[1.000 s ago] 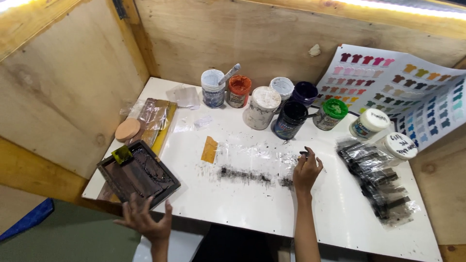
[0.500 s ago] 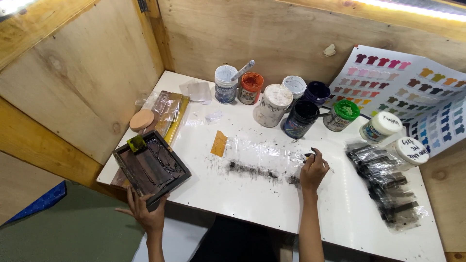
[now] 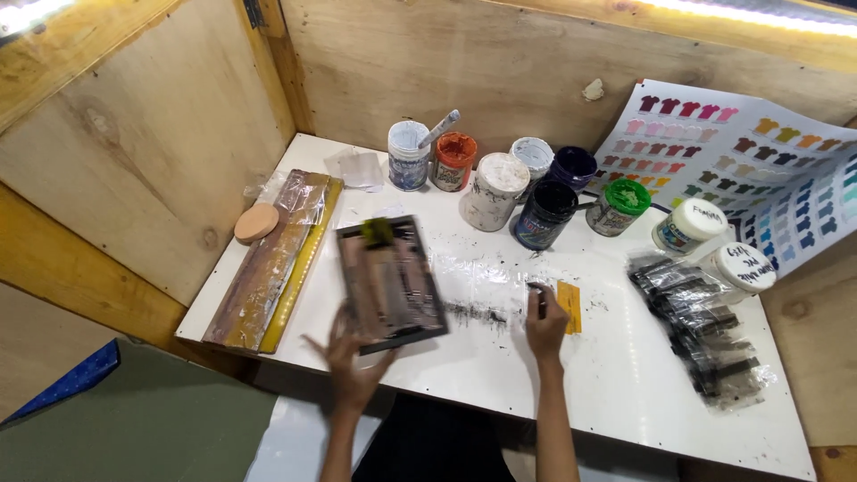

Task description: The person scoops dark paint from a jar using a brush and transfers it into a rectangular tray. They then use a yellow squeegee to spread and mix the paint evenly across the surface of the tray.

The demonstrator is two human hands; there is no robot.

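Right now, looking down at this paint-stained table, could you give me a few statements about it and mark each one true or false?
1. The left hand holds a dark framed screen up over the white table. True.
2. The right hand rests inside the green-lidded jar. False: it is on the table, next to a small yellow card and the black ink smear.
3. A colour chart of little shirt shapes leans at the back right. True.
4. All the paint jars are closed. False: the orange jar and the black jar, for two, stand open.
5. A round wooden disc lies at the left edge. True.
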